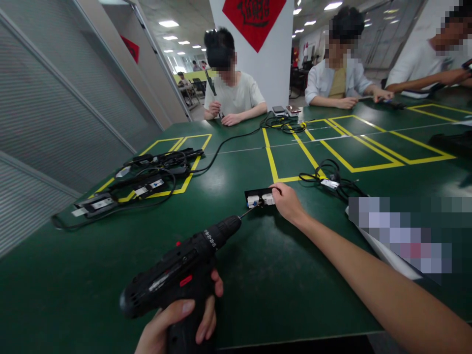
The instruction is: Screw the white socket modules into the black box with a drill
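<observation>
My left hand [177, 319] is wrapped round the handle of a black cordless drill [184, 260] with red accents. The drill's long thin bit [250, 211] points away to the right, and its tip is at a small black panel [260, 192]. White socket-like modules [268, 199] with a bit of blue are set in that panel. My right hand [287, 201] grips the panel's right end between thumb and fingers, holding it tilted just over the green table [228, 275]. Whether the tip sits in a screw is too small to tell.
Black power strips with cables [147, 177] lie at the left. A coiled cable [328, 182] is beyond my right forearm, near a pale-edged, blurred-out object [383, 246]. Yellow tape outlines [273, 162] mark the table. Several people sit across, one holding a tool [211, 83].
</observation>
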`<state>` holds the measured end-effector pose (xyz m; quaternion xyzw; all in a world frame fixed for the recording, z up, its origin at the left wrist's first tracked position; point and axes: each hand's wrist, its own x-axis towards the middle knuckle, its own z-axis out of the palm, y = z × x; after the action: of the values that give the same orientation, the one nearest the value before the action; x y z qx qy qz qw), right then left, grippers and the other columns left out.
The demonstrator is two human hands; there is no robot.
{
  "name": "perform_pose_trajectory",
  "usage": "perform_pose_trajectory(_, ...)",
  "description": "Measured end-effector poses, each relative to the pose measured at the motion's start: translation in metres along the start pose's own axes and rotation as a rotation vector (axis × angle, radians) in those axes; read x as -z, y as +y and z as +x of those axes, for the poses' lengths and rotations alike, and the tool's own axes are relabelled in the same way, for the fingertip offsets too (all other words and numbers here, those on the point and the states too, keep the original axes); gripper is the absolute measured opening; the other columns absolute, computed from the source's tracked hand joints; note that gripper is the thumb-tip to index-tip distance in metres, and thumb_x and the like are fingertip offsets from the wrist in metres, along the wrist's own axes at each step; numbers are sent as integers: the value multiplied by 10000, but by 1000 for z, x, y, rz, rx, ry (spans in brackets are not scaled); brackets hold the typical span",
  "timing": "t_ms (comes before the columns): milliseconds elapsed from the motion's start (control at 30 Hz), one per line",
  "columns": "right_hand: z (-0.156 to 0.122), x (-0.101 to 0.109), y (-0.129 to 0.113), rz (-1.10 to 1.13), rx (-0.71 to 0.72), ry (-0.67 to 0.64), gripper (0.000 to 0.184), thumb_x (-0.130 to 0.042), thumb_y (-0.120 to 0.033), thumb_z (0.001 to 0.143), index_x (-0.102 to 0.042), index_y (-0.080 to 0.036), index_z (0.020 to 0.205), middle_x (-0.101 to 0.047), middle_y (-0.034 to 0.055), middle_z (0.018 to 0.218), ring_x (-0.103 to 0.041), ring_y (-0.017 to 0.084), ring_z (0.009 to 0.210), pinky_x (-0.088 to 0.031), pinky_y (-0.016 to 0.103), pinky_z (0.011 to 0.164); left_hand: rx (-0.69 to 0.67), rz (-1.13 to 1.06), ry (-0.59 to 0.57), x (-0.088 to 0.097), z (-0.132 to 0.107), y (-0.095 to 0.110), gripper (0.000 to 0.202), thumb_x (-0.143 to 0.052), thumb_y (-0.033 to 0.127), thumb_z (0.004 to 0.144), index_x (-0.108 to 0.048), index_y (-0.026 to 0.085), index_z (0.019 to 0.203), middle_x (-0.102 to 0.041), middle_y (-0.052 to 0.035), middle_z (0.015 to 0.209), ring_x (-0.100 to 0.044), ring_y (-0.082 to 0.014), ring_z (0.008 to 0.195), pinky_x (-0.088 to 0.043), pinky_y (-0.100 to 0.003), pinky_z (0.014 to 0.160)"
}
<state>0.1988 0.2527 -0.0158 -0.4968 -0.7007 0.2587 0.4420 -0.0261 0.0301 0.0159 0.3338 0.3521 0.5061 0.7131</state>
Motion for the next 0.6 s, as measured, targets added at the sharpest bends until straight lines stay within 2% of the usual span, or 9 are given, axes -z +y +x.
perform_pose_trajectory(600,-3,1,-4,-70,1,66,250,-408,-195,795,-651,-150,838,-649,65,844,-564,169,779,-406,266,715,17,-109,100,4,-1,1,301,-438,241,777,-575,120,1016,-554,-69,801,-465,-95,424,-391,-316,482)
